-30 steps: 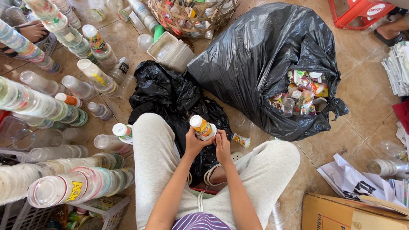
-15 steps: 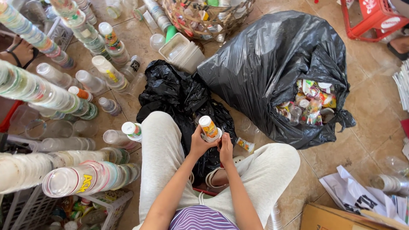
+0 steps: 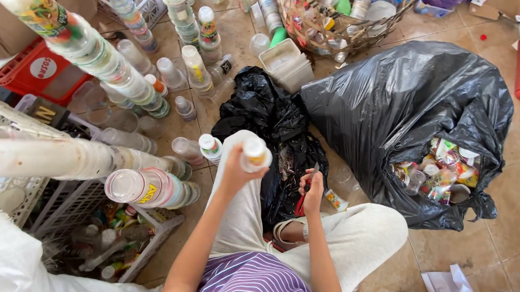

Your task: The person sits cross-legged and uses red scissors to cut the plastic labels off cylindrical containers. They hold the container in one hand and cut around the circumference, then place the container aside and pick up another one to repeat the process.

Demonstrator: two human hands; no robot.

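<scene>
My left hand point(image 3: 238, 171) is raised above my left knee and grips a small white plastic bottle point(image 3: 255, 154) with an orange label. My right hand point(image 3: 312, 187) is lower, over the crumpled black bag point(image 3: 270, 119) between my legs, and holds a small red-handled cutter point(image 3: 302, 201) with its blade pointing up. A scrap of coloured label point(image 3: 335, 199) lies on the floor just right of that hand. I sit on the floor in white trousers.
A big black bag point(image 3: 398, 105) of crushed coloured cups lies open to the right. Long stacks of nested clear cups point(image 3: 101, 65) and loose bottles crowd the left. A white crate point(image 3: 69, 201), a red crate point(image 3: 46, 70) and a wicker basket point(image 3: 337, 29) stand around.
My left hand has lifted the small bottle up and away from my right hand, which stays low with the cutter. The camera view has shifted right and closer.
</scene>
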